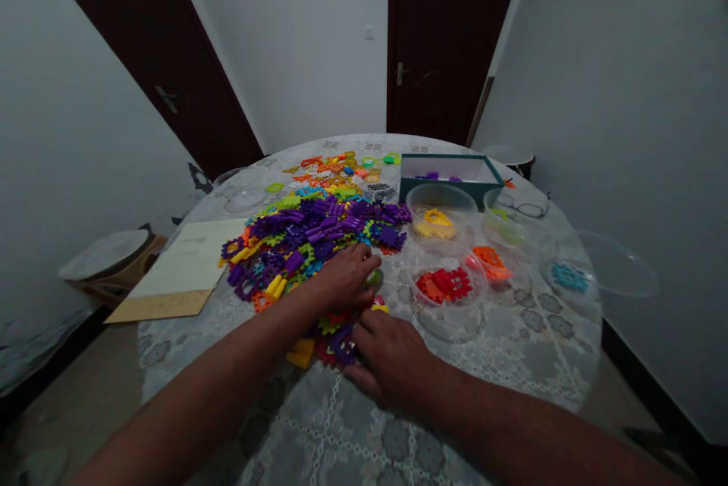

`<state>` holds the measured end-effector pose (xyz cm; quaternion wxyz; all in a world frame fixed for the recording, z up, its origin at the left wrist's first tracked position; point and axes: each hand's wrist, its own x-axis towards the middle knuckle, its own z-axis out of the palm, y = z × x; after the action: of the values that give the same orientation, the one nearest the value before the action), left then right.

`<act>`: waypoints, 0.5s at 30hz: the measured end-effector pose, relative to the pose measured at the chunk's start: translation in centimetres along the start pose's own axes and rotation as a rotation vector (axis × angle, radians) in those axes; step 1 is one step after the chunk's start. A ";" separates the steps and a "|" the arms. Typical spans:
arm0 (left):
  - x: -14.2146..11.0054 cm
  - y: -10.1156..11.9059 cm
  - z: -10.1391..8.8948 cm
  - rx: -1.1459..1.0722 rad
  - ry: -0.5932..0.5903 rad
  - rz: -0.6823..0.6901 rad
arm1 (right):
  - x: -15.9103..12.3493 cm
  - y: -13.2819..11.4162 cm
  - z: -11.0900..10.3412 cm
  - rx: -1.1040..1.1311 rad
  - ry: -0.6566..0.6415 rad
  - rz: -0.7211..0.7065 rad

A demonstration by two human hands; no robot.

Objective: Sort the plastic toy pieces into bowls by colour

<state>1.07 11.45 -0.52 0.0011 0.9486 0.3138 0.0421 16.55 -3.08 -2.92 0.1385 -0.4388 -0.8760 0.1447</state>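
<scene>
A heap of small plastic building pieces [318, 221], many of them purple and gear-edged, lies on the table in front of me. My left hand [349, 276] reaches over the heap's right edge, fingers curled downward, with a greenish piece partly visible beside them. Closer to me, my right hand [392, 353] rests at the near corner of the heap with bent fingers. Purple pieces [342, 343] touch its fingertips and thumb. What either hand grips is hidden by the fingers. A yellow piece [301, 353] lies at the heap's near edge.
Clear round tubs hold red pieces [447, 285] and yellow pieces [435, 224]. Orange pieces [490, 262] and blue pieces [569, 276] sit farther right. Behind stand a green-edged box [452, 189] and glasses [528, 208]. A paper folder [182, 266] lies left on the patterned tablecloth [512, 365].
</scene>
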 end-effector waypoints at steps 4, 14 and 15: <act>-0.1 0.1 0.2 -0.004 0.025 -0.039 | 0.2 0.0 0.6 -0.031 0.057 0.035; -0.1 -0.8 0.8 -0.048 0.026 -0.072 | 0.2 1.5 0.4 -0.053 0.137 0.090; -0.2 -0.9 0.8 -0.066 0.031 -0.068 | 0.3 1.6 0.3 -0.053 0.139 0.099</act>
<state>0.47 12.07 -1.36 0.0291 0.9360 0.3445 0.0670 17.39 -1.96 -3.77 0.1798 -0.4940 -0.8451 0.0974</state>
